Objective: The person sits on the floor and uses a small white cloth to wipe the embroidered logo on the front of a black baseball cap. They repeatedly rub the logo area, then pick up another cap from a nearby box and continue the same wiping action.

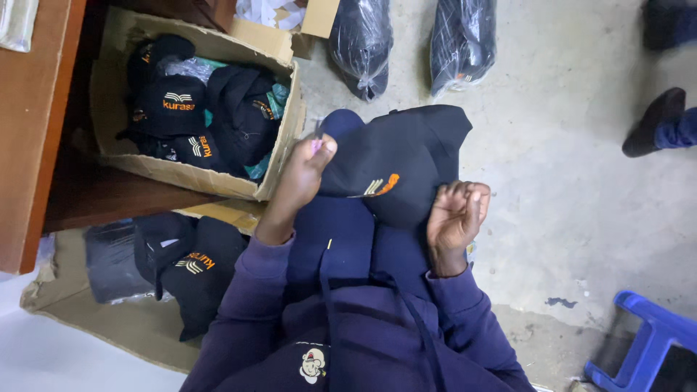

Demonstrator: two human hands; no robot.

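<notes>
Black cloth fills the middle of the view: a cap lies across the person's lap, its long axis running from the left hand up toward the far right, with the orange and pale stitched emblem facing up near its near edge. Which end is the brim I cannot tell, since the fabric is bunched.

The left hand reaches up from the near left, fingers curled and thumb pressed down, pinching the cap's left edge. The right hand sits at the cap's near right corner, closed into a loose fist with the knuckles up, gripping the cloth there. Both forearms wear purple sleeves.

To the far left a cardboard box stands tilted beside a wooden desk, packed with more black caps (same emblem). Another pile of caps lies on flattened cardboard at the near left. Two clear plastic bags of dark goods rest on the concrete floor beyond the lap. A blue stool stands near right; another person's shoe shows far right.
</notes>
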